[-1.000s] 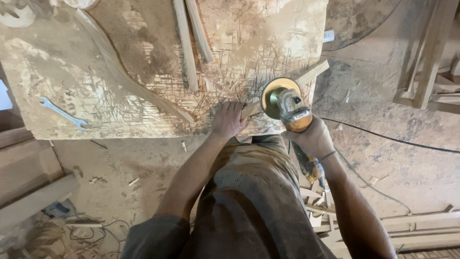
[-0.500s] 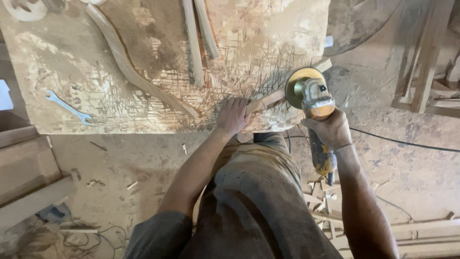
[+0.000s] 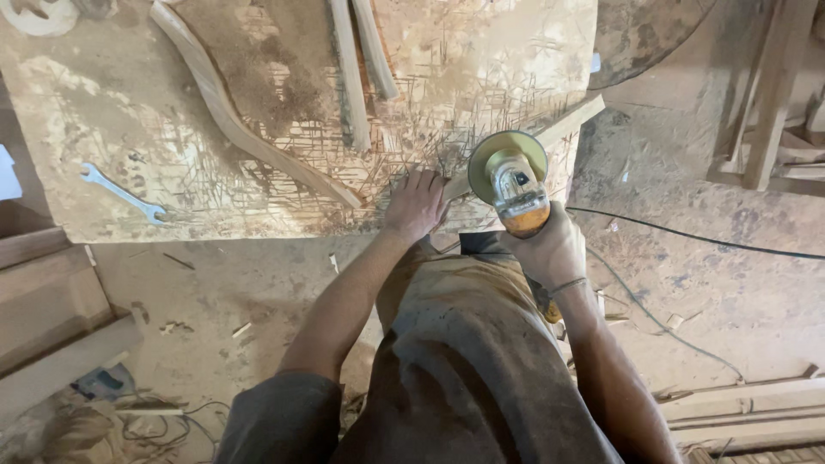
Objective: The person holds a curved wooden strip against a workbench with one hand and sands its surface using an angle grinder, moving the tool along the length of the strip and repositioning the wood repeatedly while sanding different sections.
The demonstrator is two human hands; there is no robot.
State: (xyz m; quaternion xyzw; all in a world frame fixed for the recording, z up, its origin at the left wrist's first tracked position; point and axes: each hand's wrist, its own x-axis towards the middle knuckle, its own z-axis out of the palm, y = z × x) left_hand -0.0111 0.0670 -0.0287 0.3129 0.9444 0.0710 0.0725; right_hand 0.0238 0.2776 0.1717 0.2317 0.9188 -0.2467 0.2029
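The counter is a broad, dusty board scored all over with old cut marks, and its near edge runs just in front of the person. On it lie a long curved wooden piece, two straight strips side by side further back, and a small blue spanner well off to the left.

A narrow wooden strip lies slantwise over the counter's near right corner, its far end jutting past the edge. The right hand is wrapped tight around the orange body of a grinder, fingers closed about the handle, with the round yellowish disc sitting over the strip's near end. Whether the disc actually touches the wood cannot be told from above.

The left hand rests flat on the counter just beside the disc, fingers close together and pressing down at the strip's near end.

The step in hand looks like grinding or sanding that strip. A next pass would need the strip kept pinned, the left fingertips kept clear of the disc, and the black cord on the floor kept out of the way.
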